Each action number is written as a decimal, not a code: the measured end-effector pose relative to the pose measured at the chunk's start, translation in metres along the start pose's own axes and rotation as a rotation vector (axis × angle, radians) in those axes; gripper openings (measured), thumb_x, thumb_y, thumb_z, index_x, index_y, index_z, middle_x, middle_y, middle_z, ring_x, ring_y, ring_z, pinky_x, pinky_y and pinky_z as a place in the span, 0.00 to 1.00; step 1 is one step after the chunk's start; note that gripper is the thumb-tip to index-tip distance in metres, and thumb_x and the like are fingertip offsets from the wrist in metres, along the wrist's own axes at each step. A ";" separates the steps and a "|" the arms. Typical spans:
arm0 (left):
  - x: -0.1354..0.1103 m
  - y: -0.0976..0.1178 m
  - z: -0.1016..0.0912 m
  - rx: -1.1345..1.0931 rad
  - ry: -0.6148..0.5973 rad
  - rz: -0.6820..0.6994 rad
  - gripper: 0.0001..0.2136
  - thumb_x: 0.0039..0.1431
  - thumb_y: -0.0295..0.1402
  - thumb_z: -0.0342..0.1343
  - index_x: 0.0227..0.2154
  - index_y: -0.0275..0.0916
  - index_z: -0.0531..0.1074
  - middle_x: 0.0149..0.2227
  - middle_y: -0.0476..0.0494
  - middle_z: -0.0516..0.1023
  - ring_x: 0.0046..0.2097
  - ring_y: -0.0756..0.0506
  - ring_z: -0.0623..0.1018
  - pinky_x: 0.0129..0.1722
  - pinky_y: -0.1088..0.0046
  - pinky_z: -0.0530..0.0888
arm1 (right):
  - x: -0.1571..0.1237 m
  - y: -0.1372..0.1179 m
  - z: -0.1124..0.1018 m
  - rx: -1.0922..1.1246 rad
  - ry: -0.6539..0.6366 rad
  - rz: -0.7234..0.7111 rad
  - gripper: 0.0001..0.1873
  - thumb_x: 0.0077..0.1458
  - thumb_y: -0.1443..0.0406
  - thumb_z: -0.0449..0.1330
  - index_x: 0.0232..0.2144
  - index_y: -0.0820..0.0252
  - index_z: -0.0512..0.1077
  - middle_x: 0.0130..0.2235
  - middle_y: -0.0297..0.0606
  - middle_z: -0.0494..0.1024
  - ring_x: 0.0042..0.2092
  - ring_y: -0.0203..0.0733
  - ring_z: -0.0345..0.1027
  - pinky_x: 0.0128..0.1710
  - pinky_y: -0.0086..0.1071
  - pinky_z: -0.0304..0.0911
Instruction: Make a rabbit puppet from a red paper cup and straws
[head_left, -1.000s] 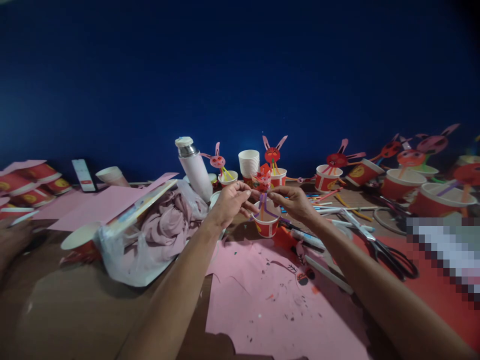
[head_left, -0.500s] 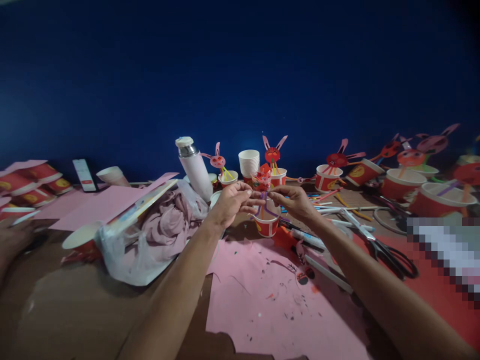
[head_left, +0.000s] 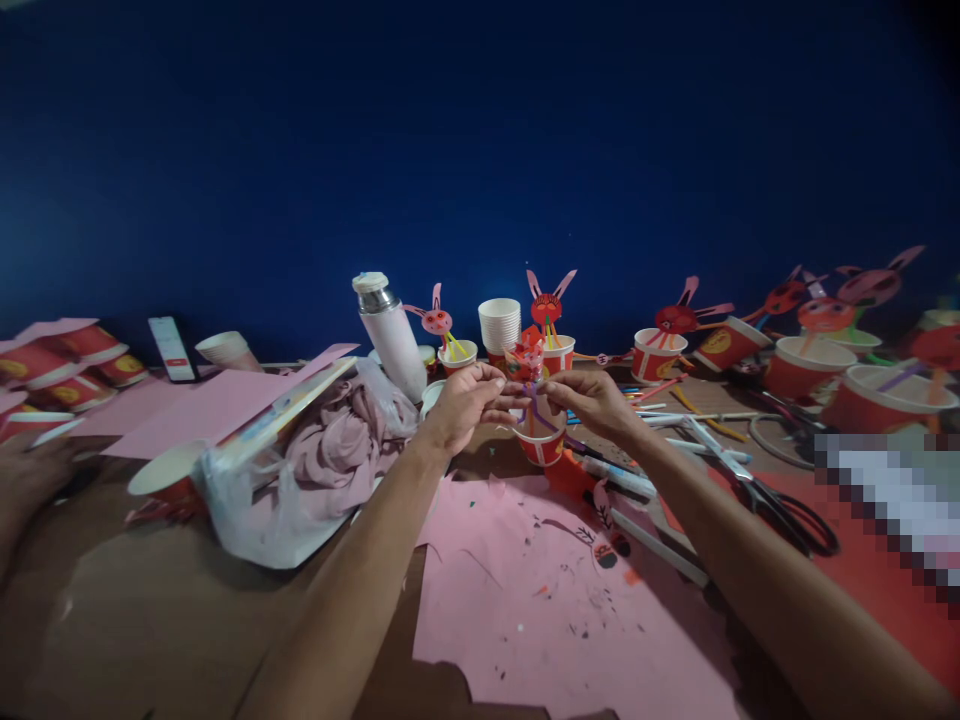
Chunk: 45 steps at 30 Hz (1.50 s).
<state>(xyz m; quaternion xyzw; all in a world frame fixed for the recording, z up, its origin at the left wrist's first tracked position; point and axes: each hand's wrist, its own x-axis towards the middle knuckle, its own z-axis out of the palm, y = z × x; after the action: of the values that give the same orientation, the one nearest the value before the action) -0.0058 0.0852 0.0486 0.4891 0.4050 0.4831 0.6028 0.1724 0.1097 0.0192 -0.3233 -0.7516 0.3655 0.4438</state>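
Above the middle of the table, my left hand (head_left: 474, 405) and my right hand (head_left: 592, 402) face each other, fingers pinched. Between them are purple pipe cleaners (head_left: 537, 402), bent downward from a small red paper figure (head_left: 526, 352). Both sets of fingertips close on the pipe cleaners; the exact grip is too small to make out. Just below and behind stands a red paper cup (head_left: 544, 448) with a white rim, partly hidden by the pipe cleaners. Pink paper (head_left: 525, 600) with cut edges and dark scraps lies in front of the cup.
Scissors (head_left: 750, 485) and markers (head_left: 621, 478) lie at right. Cups with rabbit-faced figures (head_left: 675, 320) line the back, near a cup stack (head_left: 500, 325) and a white flask (head_left: 391, 340). A plastic bag (head_left: 262, 525) sits left. Another person's hand (head_left: 30, 490) shows far left.
The cup under my hands has shifted slightly right and up. Both hands keep nearly the same pinching pose around the pipe cleaners. The whole view has shifted very slightly.
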 end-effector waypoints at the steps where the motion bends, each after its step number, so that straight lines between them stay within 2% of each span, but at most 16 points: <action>1: 0.000 0.000 0.000 -0.002 -0.001 0.000 0.03 0.54 0.23 0.47 0.28 0.35 0.59 0.28 0.44 0.75 0.28 0.49 0.78 0.20 0.80 0.72 | 0.000 0.000 0.000 -0.002 -0.003 -0.002 0.18 0.51 0.56 0.52 0.19 0.63 0.68 0.20 0.32 0.67 0.24 0.32 0.59 0.25 0.26 0.55; 6: 0.001 -0.002 0.001 -0.001 0.011 0.004 0.03 0.54 0.23 0.46 0.28 0.35 0.59 0.28 0.44 0.75 0.28 0.49 0.78 0.20 0.79 0.73 | 0.000 -0.002 -0.002 -0.006 -0.002 0.006 0.18 0.48 0.54 0.54 0.23 0.64 0.71 0.21 0.33 0.69 0.25 0.34 0.61 0.25 0.27 0.56; 10: 0.002 -0.003 0.002 -0.011 -0.002 0.006 0.03 0.54 0.23 0.46 0.28 0.35 0.59 0.29 0.44 0.75 0.29 0.49 0.78 0.21 0.79 0.73 | 0.001 -0.005 0.000 -0.084 0.056 0.017 0.14 0.44 0.57 0.59 0.25 0.64 0.72 0.25 0.36 0.73 0.27 0.36 0.63 0.28 0.28 0.57; 16: 0.001 -0.004 0.004 -0.017 0.003 0.004 0.03 0.53 0.23 0.47 0.28 0.35 0.59 0.29 0.44 0.75 0.28 0.50 0.77 0.21 0.79 0.73 | 0.001 -0.009 0.004 -0.212 0.111 -0.015 0.10 0.46 0.62 0.57 0.22 0.64 0.71 0.23 0.35 0.72 0.25 0.33 0.61 0.25 0.26 0.56; 20: 0.001 -0.005 0.004 -0.010 -0.004 0.001 0.03 0.53 0.24 0.48 0.28 0.36 0.60 0.29 0.44 0.75 0.27 0.50 0.77 0.21 0.79 0.73 | 0.001 -0.012 0.003 -0.265 0.105 -0.035 0.08 0.47 0.64 0.55 0.22 0.64 0.70 0.23 0.34 0.71 0.26 0.34 0.61 0.27 0.26 0.56; 30: 0.001 -0.004 0.002 -0.016 -0.022 0.016 0.03 0.52 0.24 0.49 0.29 0.36 0.59 0.29 0.44 0.75 0.28 0.49 0.78 0.21 0.78 0.74 | 0.001 -0.005 -0.008 -0.237 0.032 -0.054 0.10 0.49 0.62 0.54 0.24 0.63 0.72 0.25 0.35 0.72 0.30 0.37 0.64 0.30 0.28 0.58; 36: 0.002 -0.005 0.002 -0.018 -0.011 0.020 0.03 0.53 0.24 0.48 0.28 0.36 0.59 0.30 0.43 0.75 0.29 0.48 0.78 0.21 0.78 0.74 | 0.001 -0.008 -0.015 -0.123 0.017 0.057 0.14 0.48 0.58 0.54 0.22 0.63 0.71 0.23 0.35 0.71 0.28 0.36 0.64 0.28 0.28 0.58; 39: 0.003 -0.006 0.001 -0.021 -0.012 0.021 0.03 0.53 0.24 0.48 0.29 0.36 0.59 0.30 0.43 0.75 0.29 0.47 0.78 0.21 0.77 0.74 | 0.001 -0.010 -0.016 -0.081 0.050 0.042 0.19 0.50 0.55 0.52 0.21 0.64 0.70 0.23 0.35 0.70 0.27 0.37 0.64 0.28 0.28 0.58; 42: 0.002 -0.006 0.002 -0.018 -0.014 0.016 0.03 0.53 0.24 0.48 0.29 0.36 0.59 0.30 0.44 0.75 0.29 0.48 0.78 0.21 0.77 0.74 | 0.001 -0.013 -0.012 -0.123 0.088 0.005 0.21 0.51 0.53 0.50 0.25 0.65 0.71 0.25 0.37 0.72 0.29 0.37 0.65 0.29 0.28 0.58; 45: 0.001 -0.005 0.004 -0.014 -0.017 0.018 0.04 0.52 0.24 0.49 0.29 0.35 0.60 0.29 0.45 0.75 0.28 0.49 0.77 0.21 0.77 0.74 | -0.001 -0.018 -0.005 -0.222 0.086 -0.019 0.19 0.50 0.53 0.52 0.32 0.64 0.70 0.31 0.38 0.74 0.33 0.38 0.66 0.31 0.28 0.58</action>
<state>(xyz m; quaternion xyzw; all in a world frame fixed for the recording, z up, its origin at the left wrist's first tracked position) -0.0006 0.0851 0.0449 0.4925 0.3922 0.4872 0.6052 0.1746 0.1014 0.0356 -0.3787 -0.7708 0.2616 0.4405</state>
